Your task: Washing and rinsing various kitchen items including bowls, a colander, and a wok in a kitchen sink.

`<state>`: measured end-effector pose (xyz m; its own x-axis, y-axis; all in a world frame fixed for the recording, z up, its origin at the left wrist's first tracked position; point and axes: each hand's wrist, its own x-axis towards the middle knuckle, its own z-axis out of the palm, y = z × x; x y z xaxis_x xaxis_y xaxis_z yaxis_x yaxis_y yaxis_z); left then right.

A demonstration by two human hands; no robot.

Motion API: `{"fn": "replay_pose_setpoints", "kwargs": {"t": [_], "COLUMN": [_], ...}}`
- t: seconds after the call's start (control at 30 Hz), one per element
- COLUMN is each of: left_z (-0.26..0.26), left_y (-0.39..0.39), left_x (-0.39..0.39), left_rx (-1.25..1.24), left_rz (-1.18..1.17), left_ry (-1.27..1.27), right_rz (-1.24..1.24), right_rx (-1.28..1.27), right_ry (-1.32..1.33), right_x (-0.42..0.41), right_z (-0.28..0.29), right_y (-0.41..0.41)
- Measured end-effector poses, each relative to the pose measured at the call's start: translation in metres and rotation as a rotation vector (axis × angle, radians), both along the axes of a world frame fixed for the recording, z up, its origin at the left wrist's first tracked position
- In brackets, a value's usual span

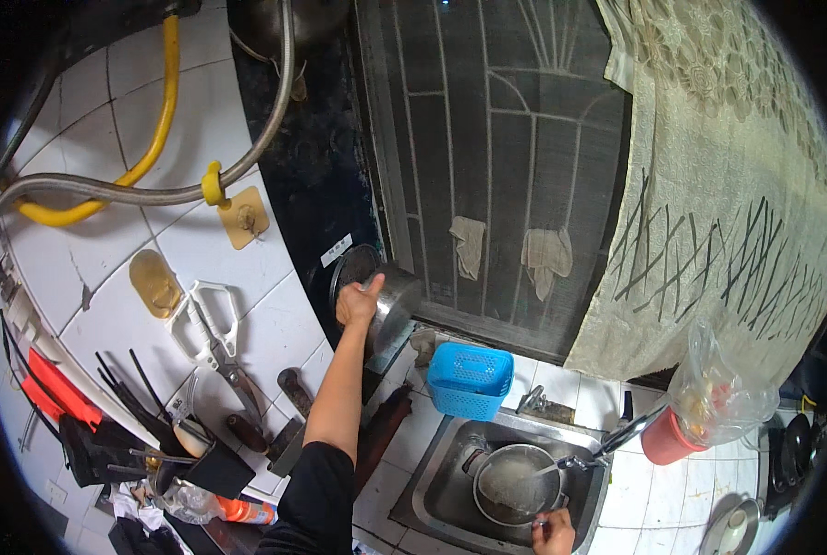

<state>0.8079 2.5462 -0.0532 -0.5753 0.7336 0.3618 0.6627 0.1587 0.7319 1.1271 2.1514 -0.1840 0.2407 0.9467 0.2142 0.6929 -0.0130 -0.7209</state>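
Observation:
My left hand grips the rim of a cylindrical metal pot, tilted on its side by the window. Behind it, a dark round piece with a metal rim leans near the black panel. In the steel sink sits a round metal pot holding cloudy liquid, with water running into it from the faucet. At the lower right edge of this pot is my right hand, its fingers bent; whether they hold the pot or something small is unclear.
A blue plastic basket stands behind the sink. Right of the faucet is a red container beneath a clear plastic bag. White-handled scissors and a cleaver hang on the left tiled wall. A bowl lies at lower right.

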Motion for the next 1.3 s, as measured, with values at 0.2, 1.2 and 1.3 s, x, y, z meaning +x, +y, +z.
{"fn": "replay_pose_setpoints", "kwargs": {"t": [0.2, 1.2, 1.3], "left_z": [-0.002, -0.384, -0.346], "left_y": [0.026, -0.229, -0.221], "left_x": [-0.024, 0.185, 0.207], "left_rx": [0.063, -0.421, -0.819], "left_rz": [0.142, -0.864, -0.775], "left_ry": [-0.034, 0.409, 0.088], "right_rz": [-0.056, -0.044, -0.174], "right_rx": [-0.021, -0.4, -0.297], "right_ry": [-0.173, 0.162, 0.502], "right_x": [-0.002, 0.055, 0.07], "right_z": [-0.051, -0.397, -0.386], "right_y": [-0.017, 0.097, 0.137]}}
